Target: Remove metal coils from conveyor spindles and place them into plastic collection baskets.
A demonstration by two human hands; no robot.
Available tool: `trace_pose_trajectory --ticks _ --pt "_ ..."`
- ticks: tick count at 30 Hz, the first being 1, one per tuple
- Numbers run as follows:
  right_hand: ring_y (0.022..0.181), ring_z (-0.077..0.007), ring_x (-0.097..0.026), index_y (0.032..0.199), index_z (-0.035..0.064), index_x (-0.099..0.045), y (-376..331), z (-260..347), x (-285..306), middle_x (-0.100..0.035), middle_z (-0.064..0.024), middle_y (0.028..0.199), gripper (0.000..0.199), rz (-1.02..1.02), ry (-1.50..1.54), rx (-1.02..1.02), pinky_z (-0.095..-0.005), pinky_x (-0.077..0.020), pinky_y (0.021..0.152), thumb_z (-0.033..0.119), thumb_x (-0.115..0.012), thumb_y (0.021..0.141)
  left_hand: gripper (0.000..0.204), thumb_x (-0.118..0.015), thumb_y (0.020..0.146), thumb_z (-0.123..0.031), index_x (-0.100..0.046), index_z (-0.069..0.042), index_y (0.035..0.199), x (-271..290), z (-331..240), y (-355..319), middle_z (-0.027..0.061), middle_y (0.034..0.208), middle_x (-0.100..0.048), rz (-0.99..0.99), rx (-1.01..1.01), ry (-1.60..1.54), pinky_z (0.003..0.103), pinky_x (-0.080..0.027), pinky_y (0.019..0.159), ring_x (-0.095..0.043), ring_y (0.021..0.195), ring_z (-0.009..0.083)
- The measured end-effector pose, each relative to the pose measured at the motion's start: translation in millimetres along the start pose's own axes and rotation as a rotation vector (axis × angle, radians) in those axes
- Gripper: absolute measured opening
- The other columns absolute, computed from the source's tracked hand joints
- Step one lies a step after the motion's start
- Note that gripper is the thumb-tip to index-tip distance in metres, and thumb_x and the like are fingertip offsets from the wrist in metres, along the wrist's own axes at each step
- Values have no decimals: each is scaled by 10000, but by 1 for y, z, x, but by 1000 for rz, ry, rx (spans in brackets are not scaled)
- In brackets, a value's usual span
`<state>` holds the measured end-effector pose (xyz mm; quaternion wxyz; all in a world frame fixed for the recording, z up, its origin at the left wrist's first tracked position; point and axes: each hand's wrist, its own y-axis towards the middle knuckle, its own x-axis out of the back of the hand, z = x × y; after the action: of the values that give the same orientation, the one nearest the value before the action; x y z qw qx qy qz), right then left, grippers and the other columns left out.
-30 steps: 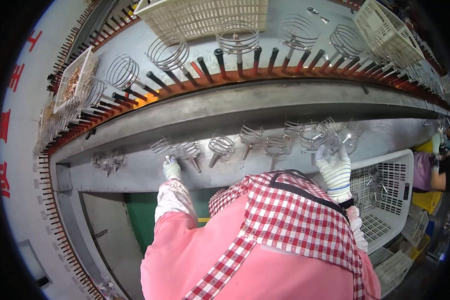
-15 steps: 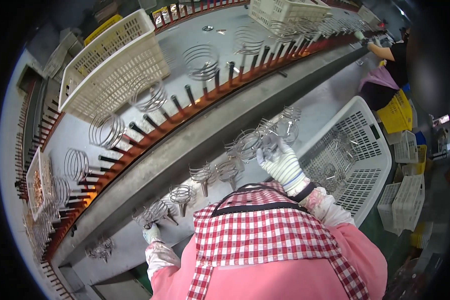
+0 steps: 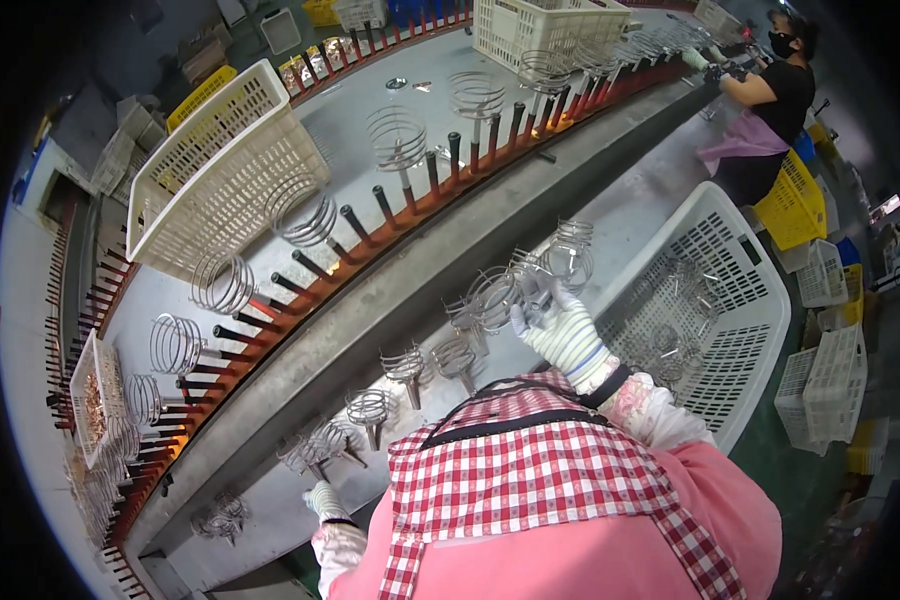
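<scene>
My left hand (image 3: 326,502), in a white glove, is low at the near edge of the metal bench. Its fingers close on the stem of a spiral wire piece (image 3: 300,456), partly out of sight. Another such wire piece (image 3: 331,440) lies against it. My right hand (image 3: 567,340), in a striped white glove, reaches into a cluster of wire coils, thumb and fingers around a coil (image 3: 536,288). A wire coil (image 3: 493,298) is just left of its thumb, and a further coil (image 3: 571,258) is beyond its fingertips. Between my hands several coils stand on their stems.
A grey perforated crate (image 3: 735,335) holding wire parts is at my right. Beyond the metal ledge (image 3: 390,270) runs a curved row of black-tipped rods (image 3: 383,206), some carrying coils. A cream basket (image 3: 232,190) stands behind them. A co-worker (image 3: 778,100) works at the far right.
The whole view has shifted a little. My left hand has drawn slightly back toward me, away from the coil's wires. My right hand stays at the same cluster.
</scene>
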<state>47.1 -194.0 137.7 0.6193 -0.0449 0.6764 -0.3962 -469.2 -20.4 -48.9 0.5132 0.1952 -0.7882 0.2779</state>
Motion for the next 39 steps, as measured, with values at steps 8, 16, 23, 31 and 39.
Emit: trace_pose_trajectory --ticks 8,16,23,31,39 --pt "1015 -220 -489 1002 144 -584 -24 10 5 -573 -32 1075 207 27 -64 68 -428 -430 863 303 -549 874 116 -591 812 -91 -531 -18 879 71 -199 -163 105 857 -517 140 -1235 -569 332 -411 763 -495 787 238" --pt "988 -220 -518 1039 113 -587 -68 -19 6 -597 -53 1031 232 119 -20 -10 -440 -435 868 275 -541 879 134 -625 761 -146 -624 -45 849 177 -449 -258 143 960 -611 -166 -2016 -670 414 -456 790 -569 924 331" --pt "989 -145 -542 1088 116 -570 -148 -55 16 -609 -20 1055 266 190 -96 124 -373 -457 831 292 -514 896 335 -535 789 -131 -615 -165 1112 205 -511 -249 92 1121 -605 117 -1744 386 363 -472 846 -586 1018 267" --pt "966 -130 -539 1109 139 -554 -149 -54 38 -601 7 1100 270 176 -178 198 -365 -471 799 275 -556 876 289 -554 763 -127 -664 -172 1027 216 -483 -180 103 1004 -650 230 -1598 466 375 -496 801 -616 929 307" --pt "941 -130 -558 1073 144 -572 -160 -52 54 -629 3 1035 254 117 -228 136 -363 -491 781 284 -578 861 223 -587 778 -207 -686 -163 973 229 -450 -155 111 1004 -649 276 -1499 332 391 -489 819 -616 953 294"
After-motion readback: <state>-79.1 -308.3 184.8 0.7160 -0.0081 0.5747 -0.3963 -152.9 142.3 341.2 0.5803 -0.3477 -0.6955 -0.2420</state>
